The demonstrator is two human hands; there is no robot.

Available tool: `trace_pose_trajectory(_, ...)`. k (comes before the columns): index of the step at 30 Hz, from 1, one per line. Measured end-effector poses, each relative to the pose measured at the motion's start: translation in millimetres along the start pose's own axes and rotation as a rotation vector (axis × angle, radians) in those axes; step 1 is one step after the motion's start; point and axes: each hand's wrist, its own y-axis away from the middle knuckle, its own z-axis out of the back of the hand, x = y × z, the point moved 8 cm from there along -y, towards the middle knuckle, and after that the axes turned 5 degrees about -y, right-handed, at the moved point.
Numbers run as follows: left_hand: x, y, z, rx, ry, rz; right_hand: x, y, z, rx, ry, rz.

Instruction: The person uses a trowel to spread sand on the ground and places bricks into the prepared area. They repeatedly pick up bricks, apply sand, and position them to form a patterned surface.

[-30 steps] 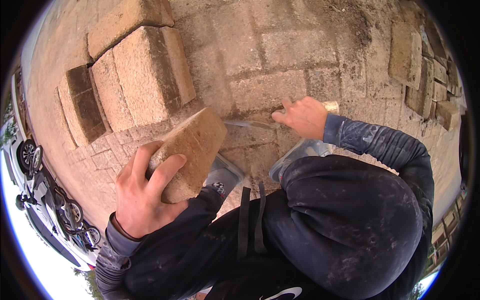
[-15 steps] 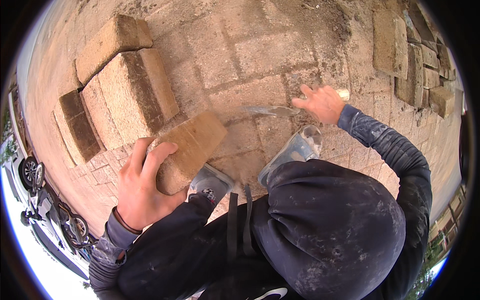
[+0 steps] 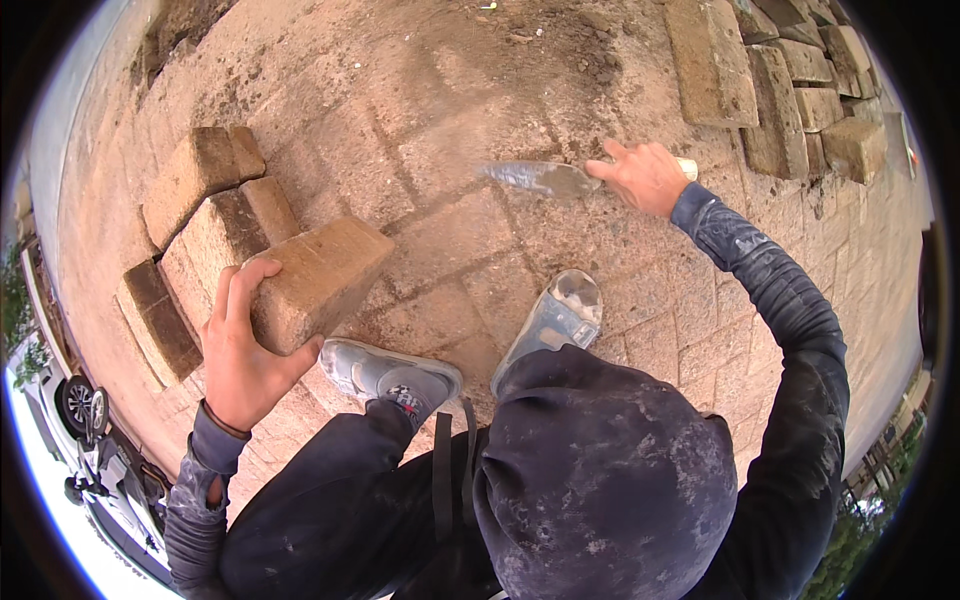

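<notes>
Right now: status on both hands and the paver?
Left hand grips paver block, held off the ground. Right hand grips trowel, blade over the paving. Loose pavers beside the left hand; shoes close below.

A broad stretch of sandy paving lies open in the middle, between the left stack of bricks and the right pile. The left hand has a brick in its grip, tilted, and this brick closes the gap just beside the left stack. The trowel, in the grip of the right hand, lies across the open patch ahead. Two shoes block the near ground. Between trowel blade and held brick the paving is free.
</notes>
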Motion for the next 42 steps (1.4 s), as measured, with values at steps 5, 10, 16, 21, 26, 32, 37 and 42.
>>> trace_pose_trajectory(5,3,-15,3,-0.025,0.029,0.024,-4,-20,40,-0.158,0.006,-0.079)
trace_pose_trajectory(10,11,-35,10,-0.087,0.034,0.033,62,-28,12,-0.024,-0.138,0.142)
trace_pose_trajectory(16,16,-79,16,-0.072,-0.025,-0.028,-18,-45,51,-0.352,-0.069,-0.265)
trace_pose_trajectory(21,16,-123,9,-0.013,-0.083,-0.078,24,-67,42,-0.217,-0.174,-0.013)
trace_pose_trajectory(26,7,-143,5,-0.056,-0.069,-0.226,-9,-85,58,-0.298,-0.106,-0.349)
trace_pose_trajectory(32,11,-132,6,-0.253,-0.077,-0.279,29,-125,62,-0.162,-0.163,-0.23)
trace_pose_trajectory(37,30,-134,5,-0.261,-0.009,-0.224,25,-133,77,-0.26,-0.067,-0.49)
trace_pose_trajectory(42,34,-134,8,-0.298,0.035,-0.226,36,-149,66,-0.17,-0.056,-0.427)
